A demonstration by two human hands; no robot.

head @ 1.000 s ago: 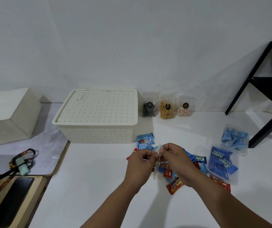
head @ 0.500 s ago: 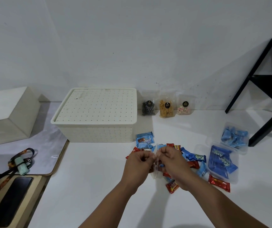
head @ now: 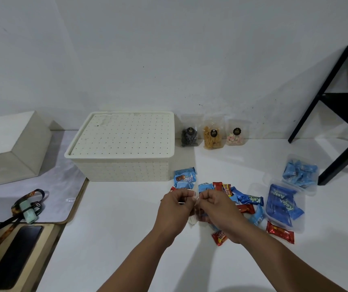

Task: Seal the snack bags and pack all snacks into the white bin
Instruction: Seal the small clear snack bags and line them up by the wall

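- Hanging down from the fingers, a clear snack bag [head: 192, 219] had its top edge up and its long side running up and down.
- It was above the loose snacks [head: 240, 200], near the white bin [head: 122, 165].
- The left hand [head: 176, 204] and right hand [head: 215, 204] almost touched, both pinching the bag's top.

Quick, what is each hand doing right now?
Left hand: closed, pinching the top of a clear bag.
Right hand: closed, pinching the same bag.
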